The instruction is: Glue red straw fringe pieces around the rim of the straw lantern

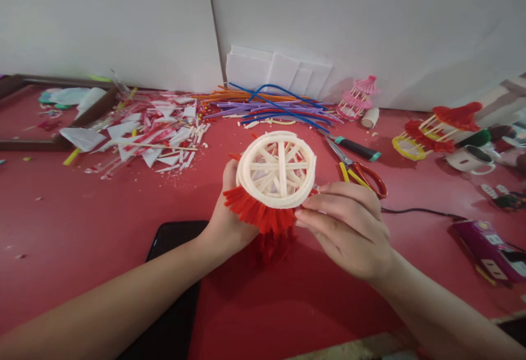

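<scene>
A pipe-cleaner craft model (281, 163) is held up over the red table, its cream wheel-shaped base with crossing spokes turned toward me. Red fringed pieces (263, 212) hang below the cream ring. My left hand (232, 212) grips the model from the left and underneath, its fingers mostly hidden behind the red fringe. At the right edge of the ring, my right hand (353, 223) has its fingertips pressed together. A small shiny bit shows by the right index finger, too small to name.
Scissors (361, 176) and a black-and-green handled tool (357, 148) lie behind my right hand. Pipe cleaners (271, 105) and paper scraps (164, 130) spread along the wall. Similar models (438, 130), a mug (470, 160) and a purple box (491, 250) stand right. A black phone-like slab (176, 294) lies under my left arm.
</scene>
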Available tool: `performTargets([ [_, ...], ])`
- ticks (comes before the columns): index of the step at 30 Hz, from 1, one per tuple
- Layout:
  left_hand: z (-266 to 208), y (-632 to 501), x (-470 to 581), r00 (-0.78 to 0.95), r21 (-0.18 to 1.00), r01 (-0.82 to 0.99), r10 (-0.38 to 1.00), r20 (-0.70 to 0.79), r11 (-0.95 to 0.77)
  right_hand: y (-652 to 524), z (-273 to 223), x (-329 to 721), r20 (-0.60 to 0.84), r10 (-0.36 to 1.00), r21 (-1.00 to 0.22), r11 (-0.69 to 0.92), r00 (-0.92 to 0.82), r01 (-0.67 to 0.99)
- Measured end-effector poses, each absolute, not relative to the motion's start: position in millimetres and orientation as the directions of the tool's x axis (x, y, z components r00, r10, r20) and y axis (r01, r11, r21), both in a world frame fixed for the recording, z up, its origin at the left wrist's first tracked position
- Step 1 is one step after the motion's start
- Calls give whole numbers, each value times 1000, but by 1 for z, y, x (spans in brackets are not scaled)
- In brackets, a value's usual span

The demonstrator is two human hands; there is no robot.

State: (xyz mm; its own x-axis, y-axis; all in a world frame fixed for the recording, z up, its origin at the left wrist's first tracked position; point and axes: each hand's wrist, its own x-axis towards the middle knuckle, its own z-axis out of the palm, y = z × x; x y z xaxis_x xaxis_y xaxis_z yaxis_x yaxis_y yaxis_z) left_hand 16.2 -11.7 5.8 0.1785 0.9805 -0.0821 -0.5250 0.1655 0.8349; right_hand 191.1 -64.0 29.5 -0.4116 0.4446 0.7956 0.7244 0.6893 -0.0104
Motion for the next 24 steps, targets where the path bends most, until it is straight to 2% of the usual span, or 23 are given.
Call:
performTargets([
  [4, 7, -10, 17, 187, 844, -521, 982, -35, 130, -62, 26, 203, 857, 379, -28, 712, -350, 702],
  [7, 11, -9, 15, 193, 865, -500, 979, 57, 48, -55, 26, 217, 808, 527, -129, 593, -262, 795],
  [9, 14, -8, 12, 174, 886, -463, 980, 94, -3, -50, 25, 228, 677, 692, -143, 460, -253, 876],
  [12, 19, -6, 7, 129, 945, -317, 983, 128, -82, -45, 18, 244, 338, 887, -83, 362, -315, 929],
  [15, 17, -4, 4, 130, 975, -181, 980, 153, -128, -43, 8, 253, 76, 939, -77, 341, -336, 937],
  [17, 12, -2, 2, 163, 974, -191, 974, 157, -124, -42, 3, 255, -8, 945, -71, 326, -327, 943],
  [20, 6, -1, 0, 146, 968, -162, 965, 216, -192, -39, -1, 256, 16, 954, -18, 300, -299, 954],
  [24, 4, 0, -2, 109, 954, -66, 949, 297, -291, -37, 2, 256, 169, 958, -5, 234, -230, 972],
])
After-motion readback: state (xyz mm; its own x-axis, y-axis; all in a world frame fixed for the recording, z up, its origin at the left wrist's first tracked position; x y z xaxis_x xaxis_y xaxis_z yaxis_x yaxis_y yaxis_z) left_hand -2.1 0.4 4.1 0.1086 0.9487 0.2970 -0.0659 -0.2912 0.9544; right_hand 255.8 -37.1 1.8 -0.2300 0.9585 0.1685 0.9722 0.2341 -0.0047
